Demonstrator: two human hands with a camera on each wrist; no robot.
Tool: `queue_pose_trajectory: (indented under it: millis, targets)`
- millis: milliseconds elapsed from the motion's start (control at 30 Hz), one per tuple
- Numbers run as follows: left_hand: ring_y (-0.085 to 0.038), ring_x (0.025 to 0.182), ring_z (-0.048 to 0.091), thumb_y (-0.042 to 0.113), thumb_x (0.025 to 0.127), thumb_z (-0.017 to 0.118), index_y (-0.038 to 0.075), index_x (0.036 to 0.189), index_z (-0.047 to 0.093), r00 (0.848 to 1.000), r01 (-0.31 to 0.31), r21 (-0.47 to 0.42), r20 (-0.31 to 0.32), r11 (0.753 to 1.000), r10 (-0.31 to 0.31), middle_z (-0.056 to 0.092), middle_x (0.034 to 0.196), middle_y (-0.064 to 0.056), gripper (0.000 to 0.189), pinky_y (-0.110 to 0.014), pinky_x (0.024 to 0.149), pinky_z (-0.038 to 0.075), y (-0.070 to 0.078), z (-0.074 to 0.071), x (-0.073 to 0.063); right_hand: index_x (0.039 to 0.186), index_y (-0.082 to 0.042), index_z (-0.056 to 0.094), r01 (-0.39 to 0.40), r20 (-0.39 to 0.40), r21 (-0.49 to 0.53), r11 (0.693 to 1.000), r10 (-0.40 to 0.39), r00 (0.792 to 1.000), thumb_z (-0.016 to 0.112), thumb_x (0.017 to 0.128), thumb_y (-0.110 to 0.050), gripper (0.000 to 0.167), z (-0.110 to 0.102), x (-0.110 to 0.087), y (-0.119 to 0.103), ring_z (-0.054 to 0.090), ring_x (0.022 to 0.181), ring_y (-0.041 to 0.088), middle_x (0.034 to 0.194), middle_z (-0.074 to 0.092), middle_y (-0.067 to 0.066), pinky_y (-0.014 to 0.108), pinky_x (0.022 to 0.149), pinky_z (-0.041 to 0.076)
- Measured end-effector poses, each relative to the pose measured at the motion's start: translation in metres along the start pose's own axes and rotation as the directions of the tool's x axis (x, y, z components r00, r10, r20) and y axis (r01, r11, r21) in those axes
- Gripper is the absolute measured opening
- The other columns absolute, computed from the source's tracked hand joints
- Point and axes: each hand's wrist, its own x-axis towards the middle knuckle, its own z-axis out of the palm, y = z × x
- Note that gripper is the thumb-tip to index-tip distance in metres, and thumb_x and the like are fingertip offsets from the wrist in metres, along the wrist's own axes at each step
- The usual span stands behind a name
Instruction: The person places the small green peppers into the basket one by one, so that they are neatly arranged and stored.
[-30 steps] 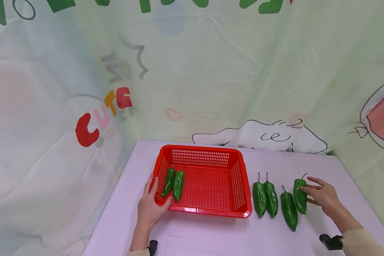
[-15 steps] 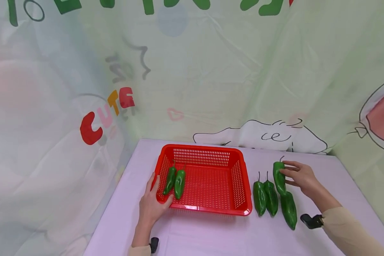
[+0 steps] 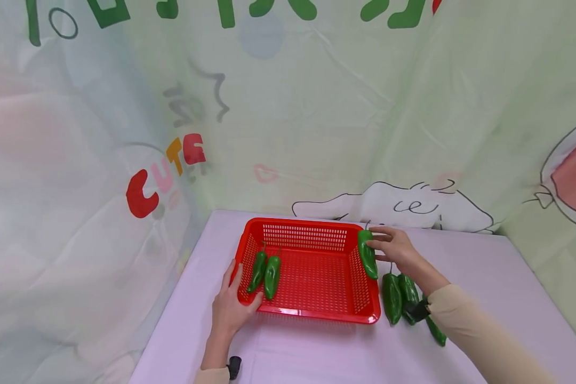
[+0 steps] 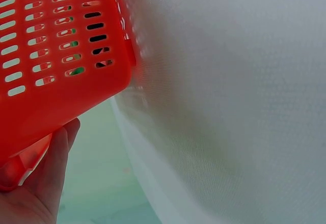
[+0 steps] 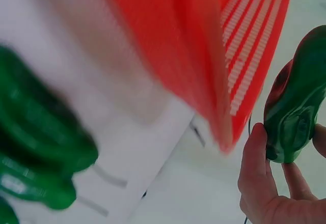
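Observation:
My right hand point(image 3: 396, 250) pinches a long green chili pepper point(image 3: 367, 256) near its stem end, over the right rim of a red plastic basket point(image 3: 312, 314). The right wrist view shows fingers and thumb on either side of this pepper point(image 5: 298, 102), its tip pointing away. With thumb and fingers, my left hand point(image 3: 230, 309) grips the basket's near left corner; in the left wrist view, fingers point(image 4: 58, 158) lie along its rim. Inside the basket, on the left, two green peppers point(image 3: 272, 277) lie side by side, stems pointing to the back.
Right of the basket, several green peppers lie on the white-covered table point(image 3: 317, 357): a left one point(image 3: 391, 298), one beside it point(image 3: 409, 290), and another point(image 3: 437, 333) partly hidden by the right sleeve point(image 3: 465, 320). A printed cloth backdrop point(image 3: 317, 133) rises behind.
My right hand has lifted the rightmost pepper from the table and carried it left to the basket's right rim. My left hand has kept its hold on the basket's corner.

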Motion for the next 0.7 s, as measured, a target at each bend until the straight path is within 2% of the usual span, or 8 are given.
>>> queue_pose_trajectory:
  millis: [167, 300, 533, 700]
  targets:
    - [-0.035, 0.098, 0.067, 0.039, 0.077, 0.076, 0.004, 0.147, 0.045, 1.0, 0.009, 0.008, -0.008, 1.0, -0.009, 0.035, 0.156, -0.01, 0.084, -0.048, 0.08, 0.057, 0.0, 0.0, 0.0, 0.145, 0.007, 0.038, 0.005, 0.038, 0.025, 1.0, -0.006, 0.999, 0.059, 0.098, -0.01, 0.054, 0.03, 0.012, -0.01, 0.064, 0.105, 0.032, 0.139, 0.045, 0.034, 0.039, 0.083, 0.058]
    - [-0.035, 0.099, 0.067, 0.038, 0.077, 0.076, 0.002, 0.146, 0.046, 1.0, -0.003, 0.012, -0.015, 1.0, 0.003, 0.035, 0.156, -0.01, 0.083, -0.048, 0.08, 0.057, 0.001, 0.0, 0.0, 0.142, 0.008, 0.042, 0.034, 0.063, 0.041, 0.999, -0.037, 0.997, 0.06, 0.097, -0.007, 0.051, 0.05, 0.017, -0.018, 0.066, 0.097, 0.026, 0.133, 0.05, 0.032, 0.04, 0.082, 0.058]
    - [-0.033, 0.091, 0.068, 0.038, 0.077, 0.076, 0.003, 0.146, 0.047, 1.0, -0.003, 0.028, -0.018, 1.0, 0.004, 0.036, 0.156, -0.01, 0.083, -0.047, 0.077, 0.058, 0.0, 0.001, -0.001, 0.137, 0.009, 0.049, 0.077, 0.1, 0.081, 0.994, -0.085, 0.991, 0.062, 0.094, -0.002, 0.046, 0.084, 0.023, -0.03, 0.067, 0.099, 0.033, 0.128, 0.054, 0.032, 0.044, 0.08, 0.058]
    - [-0.035, 0.097, 0.067, 0.039, 0.077, 0.075, 0.002, 0.146, 0.047, 1.0, 0.001, 0.015, -0.011, 1.0, -0.001, 0.036, 0.155, -0.011, 0.082, -0.048, 0.078, 0.057, 0.001, 0.002, 0.001, 0.135, 0.008, 0.052, 0.071, 0.121, 0.08, 0.994, -0.081, 0.989, 0.062, 0.093, 0.0, 0.044, 0.108, 0.032, -0.038, 0.066, 0.1, 0.035, 0.125, 0.057, 0.031, 0.046, 0.08, 0.058]
